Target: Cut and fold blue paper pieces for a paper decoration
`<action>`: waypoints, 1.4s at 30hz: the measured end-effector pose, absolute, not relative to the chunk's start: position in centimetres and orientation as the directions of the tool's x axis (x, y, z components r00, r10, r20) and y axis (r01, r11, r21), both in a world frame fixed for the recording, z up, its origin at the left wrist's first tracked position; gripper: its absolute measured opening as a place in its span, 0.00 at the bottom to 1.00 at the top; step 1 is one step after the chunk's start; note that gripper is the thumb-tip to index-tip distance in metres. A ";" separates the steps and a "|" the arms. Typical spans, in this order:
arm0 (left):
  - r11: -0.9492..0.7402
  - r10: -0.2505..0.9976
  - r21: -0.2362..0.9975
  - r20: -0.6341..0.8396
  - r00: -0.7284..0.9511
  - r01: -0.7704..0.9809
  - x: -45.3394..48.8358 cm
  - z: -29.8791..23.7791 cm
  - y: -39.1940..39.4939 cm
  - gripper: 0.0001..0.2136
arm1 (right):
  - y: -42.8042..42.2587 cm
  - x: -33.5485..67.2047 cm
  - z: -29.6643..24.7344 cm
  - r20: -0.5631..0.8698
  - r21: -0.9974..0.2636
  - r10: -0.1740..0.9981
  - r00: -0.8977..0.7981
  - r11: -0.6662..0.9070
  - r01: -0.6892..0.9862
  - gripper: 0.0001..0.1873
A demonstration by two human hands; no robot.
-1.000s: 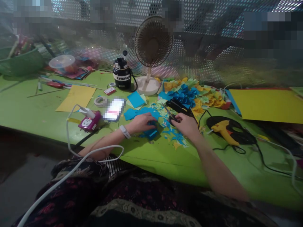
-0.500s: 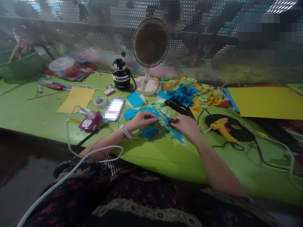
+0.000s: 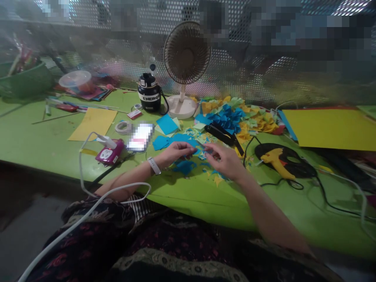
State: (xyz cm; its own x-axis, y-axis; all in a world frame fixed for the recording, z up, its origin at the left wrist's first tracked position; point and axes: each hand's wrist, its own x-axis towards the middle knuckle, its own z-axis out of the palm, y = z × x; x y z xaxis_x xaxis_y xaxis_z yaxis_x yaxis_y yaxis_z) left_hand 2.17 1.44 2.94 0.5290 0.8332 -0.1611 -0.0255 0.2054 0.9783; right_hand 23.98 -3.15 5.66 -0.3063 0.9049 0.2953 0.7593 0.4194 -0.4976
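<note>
Left hand (image 3: 178, 152): thumb and fingertips pressed together, pinching a narrow sliver of blue paper (image 3: 199, 144). The sliver is thin, flat and pointed, its long axis roughly level, its tip aimed right toward the right hand (image 3: 223, 160). Right hand: fingers curved, tips drawn close; whether they grip anything, cannot tell. Just below the left hand, blue paper scraps (image 3: 185, 167) lie on the glossy green table (image 3: 44, 133). Ahead of the right hand, a black tool (image 3: 220, 134), and beyond it a heap of jagged cut paper (image 3: 232, 116) in blue, yellow and green. To the right of the right hand, a yellow glue gun (image 3: 276, 158).
</note>
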 end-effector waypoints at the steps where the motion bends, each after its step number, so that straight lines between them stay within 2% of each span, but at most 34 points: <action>1: 0.203 0.830 0.979 -0.162 0.534 -0.018 2.2 3.0 1.4 0.11 | -3.4 23.6 5.6 0.320 -0.494 0.878 -0.355 0.475 0.728 0.20; 4: 0.207 0.822 0.978 -0.168 0.544 -0.009 2.3 2.9 1.3 0.12 | -4.0 23.0 5.3 0.350 -0.439 0.834 -0.426 0.548 0.712 0.19; 9: 0.215 0.816 0.977 -0.175 0.551 -0.008 2.3 2.7 1.1 0.14 | -4.0 23.0 4.7 0.413 -0.353 0.799 -0.436 0.582 0.733 0.17; 21: 0.290 0.806 0.954 -0.200 0.557 -0.078 2.5 2.9 0.8 0.17 | -3.7 22.8 4.2 0.444 -0.330 0.782 -0.438 0.597 0.731 0.16; 24: 0.287 0.826 0.951 -0.183 0.533 -0.118 2.5 3.0 0.8 0.19 | -3.9 22.6 4.2 0.452 -0.432 0.825 -0.339 0.535 0.726 0.15; 27: 0.272 0.831 0.950 -0.153 0.535 -0.151 2.4 3.2 0.9 0.18 | -4.0 22.3 4.2 0.370 -0.621 0.905 -0.209 0.408 0.669 0.13; 30: 0.275 0.815 0.949 -0.144 0.562 -0.155 2.3 3.2 0.9 0.19 | -4.1 22.0 4.1 0.247 -0.811 0.959 -0.142 0.285 0.511 0.13; 32: 0.275 0.808 0.948 -0.137 0.572 -0.161 2.3 3.2 0.8 0.19 | -4.1 21.8 4.2 0.194 -0.892 0.973 -0.123 0.227 0.391 0.15; 35: 0.281 0.801 0.945 -0.133 0.583 -0.171 2.4 3.3 0.8 0.20 | -4.1 21.6 4.6 0.144 -0.949 0.985 -0.100 0.166 0.268 0.16; 42: 0.254 0.782 0.959 -0.125 0.610 -0.129 2.0 2.9 1.2 0.20 | -3.6 21.7 5.1 -0.013 -0.987 0.995 -0.098 0.003 0.163 0.17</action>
State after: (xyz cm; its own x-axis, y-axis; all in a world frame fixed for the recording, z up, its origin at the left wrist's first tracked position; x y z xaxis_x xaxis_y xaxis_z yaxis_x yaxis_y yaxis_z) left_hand 2.02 1.22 2.88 0.6100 0.7825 -0.1251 -0.1287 0.2536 0.9587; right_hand 21.74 -3.58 5.12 -0.0977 0.9951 -0.0126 0.1628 0.0035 -0.9866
